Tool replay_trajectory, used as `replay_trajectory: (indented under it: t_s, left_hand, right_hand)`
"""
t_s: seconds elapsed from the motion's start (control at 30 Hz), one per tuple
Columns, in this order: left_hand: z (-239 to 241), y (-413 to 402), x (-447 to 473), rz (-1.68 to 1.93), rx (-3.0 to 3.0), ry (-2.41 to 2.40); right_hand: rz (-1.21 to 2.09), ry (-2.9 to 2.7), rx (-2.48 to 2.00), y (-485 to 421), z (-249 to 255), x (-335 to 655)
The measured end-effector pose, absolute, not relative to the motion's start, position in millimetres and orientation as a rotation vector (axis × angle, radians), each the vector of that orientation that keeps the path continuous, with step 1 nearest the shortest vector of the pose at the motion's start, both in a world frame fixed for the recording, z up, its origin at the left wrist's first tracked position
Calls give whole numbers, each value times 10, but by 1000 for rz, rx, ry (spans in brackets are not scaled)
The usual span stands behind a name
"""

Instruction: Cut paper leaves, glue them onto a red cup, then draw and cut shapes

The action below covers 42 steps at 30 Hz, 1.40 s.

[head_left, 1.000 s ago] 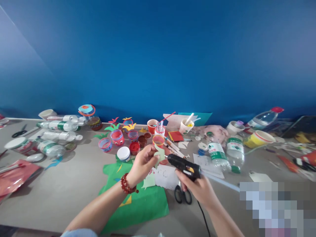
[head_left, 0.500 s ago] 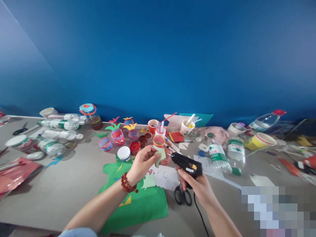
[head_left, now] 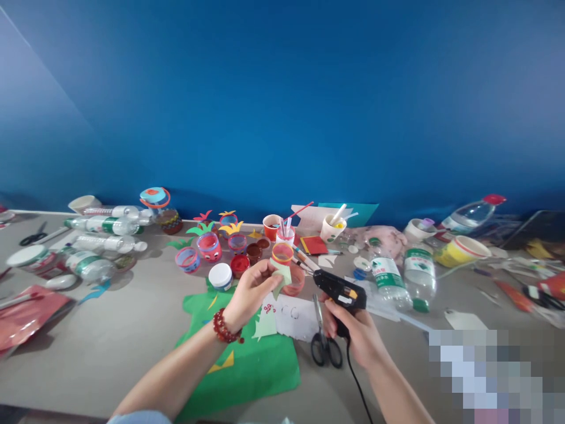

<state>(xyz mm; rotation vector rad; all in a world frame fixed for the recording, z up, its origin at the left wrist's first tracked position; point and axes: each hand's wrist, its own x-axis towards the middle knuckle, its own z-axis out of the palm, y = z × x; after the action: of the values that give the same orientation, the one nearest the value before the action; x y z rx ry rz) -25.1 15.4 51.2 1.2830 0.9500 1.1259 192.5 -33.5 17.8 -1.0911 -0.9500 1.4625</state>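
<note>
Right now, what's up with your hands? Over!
Left hand pinching pale green paper. Right hand holding black glue gun, not touching paper. Black-handled scissors close beside right hand.

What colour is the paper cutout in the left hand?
The paper cutout is pale green, seen best in the head view.

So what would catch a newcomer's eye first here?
Probably the plain blue wall filling the upper half. Below, near the middle, the right hand's fingers grip a black plastic glue gun and the left hand's fingers a pale green paper cutout. Left of centre sits a small, red, cartoon-eyed cup.
</note>
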Motion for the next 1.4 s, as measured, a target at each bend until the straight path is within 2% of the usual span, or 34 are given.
replay_trajectory:
  t_s: [0.27,0.57,1.0,1.2,1.4]
  left_hand:
    - [486,153,-222,1101,1220,940]
    - [497,108,-173,1100,1120,872]
    - [574,54,-131,1082,1008,865]
    - [501,91,-167,1129,1160,900]
    - [444,103,-198,1193,1421,1038]
  right_hand:
    - [1233,-1148,-1177,-342,52,1900]
    - [1394,-1094,-1080,-349,55,1764]
    - [1388,-1176,-1076,-300,-103,1799]
    - [1267,-1291,-1188,-324,-15,1896]
    - [997,-1488,-1286,-410,188,1852]
